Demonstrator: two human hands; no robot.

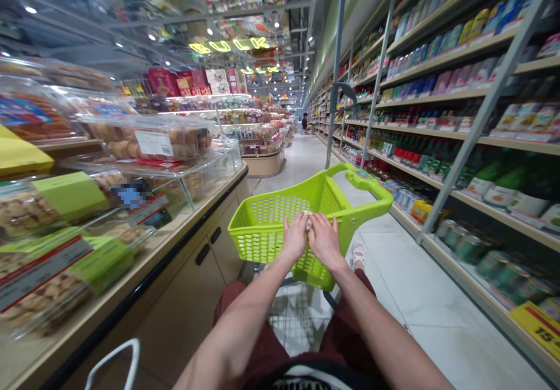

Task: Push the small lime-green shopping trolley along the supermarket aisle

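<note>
A lime-green plastic shopping cart (262,241) stands sideways before me, its handle pointing right. My left hand (296,237) and my right hand (324,239) come together over its near rim. Between their fingers is a small white crumpled piece (308,222), tissue-like, mostly covered. The fingers of both hands are bent and closed around it. Whether they also touch the cart's rim cannot be told. The cart's basket has perforated walls and a raised compartment beside the handle.
At left, a counter (205,212) bears clear boxes of baked snacks (153,139) and price cards. Tall shelves (464,136) of cans and bottles line the right side. A metal post (336,75) rises behind the cart. Far down the tiled aisle (301,151) is a person (305,122).
</note>
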